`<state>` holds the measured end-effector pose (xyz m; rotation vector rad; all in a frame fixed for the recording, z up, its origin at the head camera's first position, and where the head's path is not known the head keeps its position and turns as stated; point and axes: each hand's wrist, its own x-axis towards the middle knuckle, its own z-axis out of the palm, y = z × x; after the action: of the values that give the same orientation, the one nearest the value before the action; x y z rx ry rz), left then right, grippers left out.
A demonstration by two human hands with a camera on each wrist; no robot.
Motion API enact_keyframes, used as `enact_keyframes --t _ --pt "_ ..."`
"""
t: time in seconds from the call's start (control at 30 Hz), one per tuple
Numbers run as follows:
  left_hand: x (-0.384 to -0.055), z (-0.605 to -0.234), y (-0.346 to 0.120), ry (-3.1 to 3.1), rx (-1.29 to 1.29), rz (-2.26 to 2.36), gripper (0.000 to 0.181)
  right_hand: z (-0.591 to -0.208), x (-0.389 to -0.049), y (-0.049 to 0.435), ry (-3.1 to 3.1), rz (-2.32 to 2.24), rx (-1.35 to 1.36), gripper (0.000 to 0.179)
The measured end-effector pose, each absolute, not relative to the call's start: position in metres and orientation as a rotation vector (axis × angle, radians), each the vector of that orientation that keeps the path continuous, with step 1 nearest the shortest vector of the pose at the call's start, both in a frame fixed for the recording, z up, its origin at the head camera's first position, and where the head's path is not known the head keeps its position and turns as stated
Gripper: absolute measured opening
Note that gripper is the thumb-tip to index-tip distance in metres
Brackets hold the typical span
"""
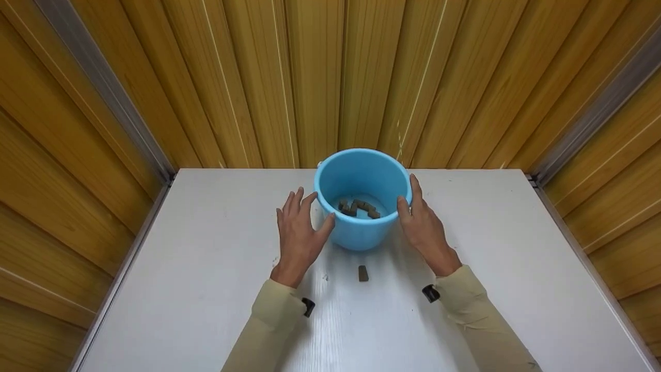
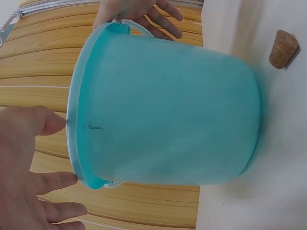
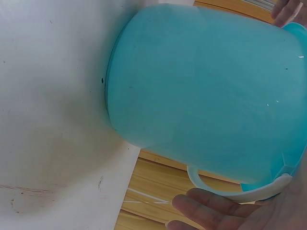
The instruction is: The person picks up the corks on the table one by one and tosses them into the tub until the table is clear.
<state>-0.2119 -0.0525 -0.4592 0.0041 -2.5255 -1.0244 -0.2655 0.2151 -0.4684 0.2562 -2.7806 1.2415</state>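
A light blue bucket [image 1: 357, 235] stands upright on the table, with several brown corks [image 1: 366, 206] on its bottom. My left hand [image 1: 300, 232] is at the bucket's left side, fingers spread; its thumb [image 2: 50, 122] and index fingertip meet the rim. On the other side, my right hand [image 1: 424, 227] lies along the rim with its fingers extended, beside the white handle [image 3: 240, 195]. The right thumb is hidden in the right wrist view. One more cork [image 1: 363, 273] stands on the table in front of the bucket, between my forearms.
The white table [image 1: 217, 289] reaches back to a wood-patterned panel wall [image 1: 315, 77] close behind the bucket. Similar panels flank it left and right, with grey metal strips [image 1: 111, 77] at the corners. Dark specks mark the tabletop.
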Motion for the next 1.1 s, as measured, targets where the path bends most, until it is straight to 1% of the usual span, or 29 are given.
enact_keyframes --t 0.2,0.43,0.7,1.1 --pt "-0.208 -0.467 -0.054 -2.532 0.021 -1.034 0.061 -0.469 -0.265 0.215 -2.784 1.232 0.255 0.078" --pt "-0.204 -0.479 -0.052 -2.574 0.040 -1.045 0.058 -0.469 -0.265 0.215 -2.789 1.235 0.250 0.075" --pt "-0.202 -0.495 -0.045 -2.638 0.024 -1.039 0.053 -0.469 -0.266 0.214 -2.759 1.245 0.240 0.073" --pt "-0.196 -0.515 -0.035 -2.689 -0.006 -1.013 0.052 -0.470 -0.266 0.214 -2.777 1.213 0.256 0.075"
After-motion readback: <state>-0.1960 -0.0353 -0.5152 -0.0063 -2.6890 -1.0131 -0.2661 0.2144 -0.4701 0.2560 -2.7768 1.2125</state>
